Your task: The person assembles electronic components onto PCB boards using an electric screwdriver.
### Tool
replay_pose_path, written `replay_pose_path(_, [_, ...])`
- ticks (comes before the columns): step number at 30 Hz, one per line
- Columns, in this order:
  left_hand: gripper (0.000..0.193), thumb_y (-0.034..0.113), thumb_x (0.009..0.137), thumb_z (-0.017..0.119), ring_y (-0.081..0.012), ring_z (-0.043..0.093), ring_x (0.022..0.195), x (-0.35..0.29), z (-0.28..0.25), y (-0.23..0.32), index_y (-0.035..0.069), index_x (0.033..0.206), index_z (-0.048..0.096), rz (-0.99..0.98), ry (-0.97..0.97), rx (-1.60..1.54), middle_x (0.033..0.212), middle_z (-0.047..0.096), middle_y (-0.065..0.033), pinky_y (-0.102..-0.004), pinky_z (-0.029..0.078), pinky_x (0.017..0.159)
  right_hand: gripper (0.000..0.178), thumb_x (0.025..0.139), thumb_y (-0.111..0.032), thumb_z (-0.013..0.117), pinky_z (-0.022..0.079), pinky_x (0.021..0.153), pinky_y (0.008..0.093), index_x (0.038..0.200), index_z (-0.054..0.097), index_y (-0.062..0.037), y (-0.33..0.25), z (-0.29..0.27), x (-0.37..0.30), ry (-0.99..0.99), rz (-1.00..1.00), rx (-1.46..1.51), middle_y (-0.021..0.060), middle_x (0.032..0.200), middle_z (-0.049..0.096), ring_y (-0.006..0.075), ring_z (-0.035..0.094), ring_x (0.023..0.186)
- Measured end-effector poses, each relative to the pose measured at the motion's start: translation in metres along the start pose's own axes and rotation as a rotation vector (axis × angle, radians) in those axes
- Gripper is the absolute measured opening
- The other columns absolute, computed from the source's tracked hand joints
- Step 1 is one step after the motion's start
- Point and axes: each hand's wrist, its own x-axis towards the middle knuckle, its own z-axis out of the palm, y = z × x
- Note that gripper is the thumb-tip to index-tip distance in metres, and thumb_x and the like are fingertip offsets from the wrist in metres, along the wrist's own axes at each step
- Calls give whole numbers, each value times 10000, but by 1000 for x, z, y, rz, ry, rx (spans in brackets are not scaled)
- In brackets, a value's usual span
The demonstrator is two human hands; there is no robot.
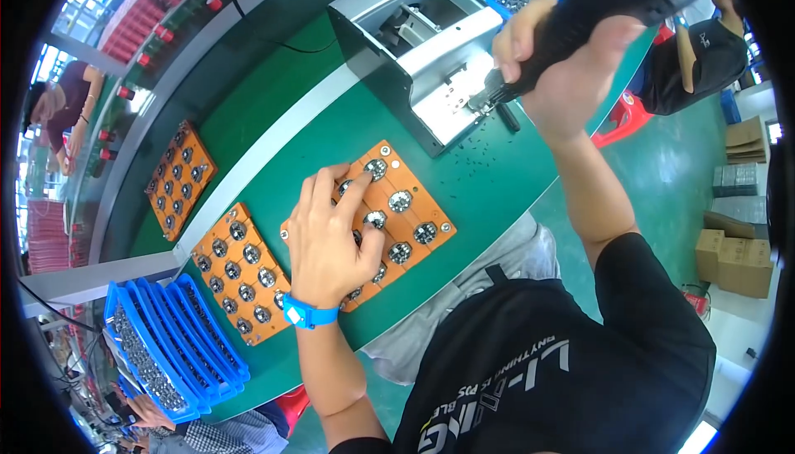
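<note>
My right hand [570, 94] is wrapped round a black electric screwdriver [611, 2], held tilted. Its tip is at the brightly lit front of a grey screw feeder [439, 36]; I cannot tell whether it touches a screw there. My left hand [327, 243], with a blue wrist strap [308, 313], lies with fingers spread over an orange fixture board [406, 174]. Round dark-and-silver parts [400, 200] sit in rows on this board, and the hand hides some of them. The thumb and fingertips rest close to several of these parts.
A second orange board [240, 272] with similar parts lies to the left, and another [180, 181] is farther back. Blue bins [170, 346] of small metal parts stand at the near left. Dark loose screws [472, 156] are scattered beside the feeder. Another person [696, 60] is at the far right.
</note>
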Motion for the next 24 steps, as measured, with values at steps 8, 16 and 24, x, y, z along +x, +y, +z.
replay_pose_path(8, [502, 116, 624, 572, -355, 579, 970, 2, -1, 6, -26, 1095, 671, -5, -20, -37, 1141, 595, -171, -438, 521, 771, 708, 973, -707, 389, 404, 357, 287, 1219, 416, -45, 36, 1, 10, -106, -67, 598, 86, 526, 491, 171, 475, 368])
replay_pose_path(16, [502, 119, 628, 589, -357, 572, 968, -1, 1, -6, -33, 1100, 665, -26, -1, -96, 1114, 586, -180, -438, 518, 780, 719, 944, -782, 284, 398, 380, 323, 1221, 414, -131, 19, 22, 2, -391, -46, 1036, 88, 505, 460, 203, 448, 362])
replay_pose_path(24, [466, 115, 620, 596, -327, 598, 929, -1, -2, -10, -25, 1057, 677, -41, 48, -176, 1062, 625, -137, -425, 527, 783, 1017, 785, -931, 214, 460, 492, 289, 1417, 319, -142, 11, 81, -58, -279, 345, 356, 67, 667, 551, 167, 534, 501])
